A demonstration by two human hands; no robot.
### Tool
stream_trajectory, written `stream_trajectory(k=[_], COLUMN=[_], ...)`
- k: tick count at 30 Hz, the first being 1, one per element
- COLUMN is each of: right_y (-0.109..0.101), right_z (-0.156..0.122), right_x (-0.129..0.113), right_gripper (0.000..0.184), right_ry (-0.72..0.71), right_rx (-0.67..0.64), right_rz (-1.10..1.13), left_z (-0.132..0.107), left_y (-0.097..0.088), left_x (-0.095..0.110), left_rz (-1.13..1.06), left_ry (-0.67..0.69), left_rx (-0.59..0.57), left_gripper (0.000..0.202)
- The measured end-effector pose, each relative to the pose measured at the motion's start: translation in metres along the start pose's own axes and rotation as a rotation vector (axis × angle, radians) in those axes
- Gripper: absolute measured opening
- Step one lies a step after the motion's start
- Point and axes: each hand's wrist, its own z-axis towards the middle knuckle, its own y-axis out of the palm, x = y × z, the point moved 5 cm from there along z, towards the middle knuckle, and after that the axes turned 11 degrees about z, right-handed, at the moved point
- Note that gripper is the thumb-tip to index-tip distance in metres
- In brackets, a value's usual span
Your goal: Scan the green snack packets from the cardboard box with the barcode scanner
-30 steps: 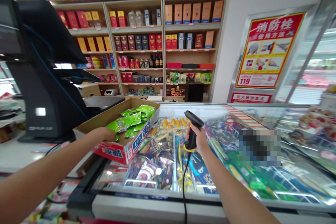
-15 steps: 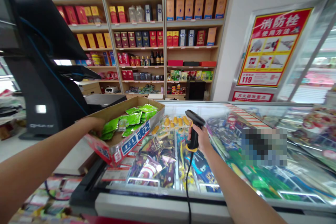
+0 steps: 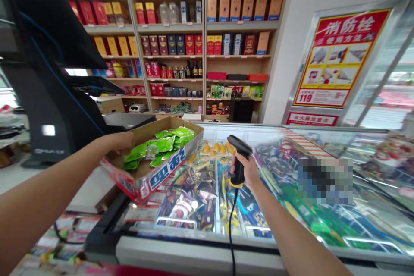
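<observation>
Right grip point(image 3: 248, 169): I have its fingers wrapped around the scanner point(image 3: 238, 171), pistol-like, with the scanning end uppermost; I suppose this makes aiming easy.
Cord point(image 3: 230, 228): it hangs from the scanner across the freezer point(image 3: 197, 251), loose enough, I think, for turning.
Left grip point(image 3: 122, 142): it reaches over the left end of the box point(image 3: 163, 173), close to the packets point(image 3: 166, 143); I cannot tell whether it pinches something, because the fingertips are not clear to me.
Box: it stands at the freezer's left corner, near the screen point(image 3: 61, 21), probably for short reach.
Packets: they lie loosely inside; the low walls seem to keep them together.
</observation>
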Motion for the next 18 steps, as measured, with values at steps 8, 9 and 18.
stream_trajectory(k=[8, 9, 18], right_y=[-0.001, -0.001, -0.002], right_z=[0.0, 0.0, 0.0], right_x=[0.001, 0.001, 0.0], right_gripper=[0.034, 0.034, 0.034], right_ry=[-0.006, -0.01, -0.016], right_rx=[-0.002, -0.007, -0.014], right_rz=[-0.016, -0.02, -0.018], left_z=[-0.023, -0.032, -0.054], left_y=[0.034, 0.053, 0.205], left_x=[0.042, 0.052, 0.043], left_rz=[-0.058, -0.26, -0.985], left_ry=[-0.029, -0.015, -0.081], left_rx=[-0.044, -0.109, -0.157], left_gripper=[0.009, 0.014, 0.023])
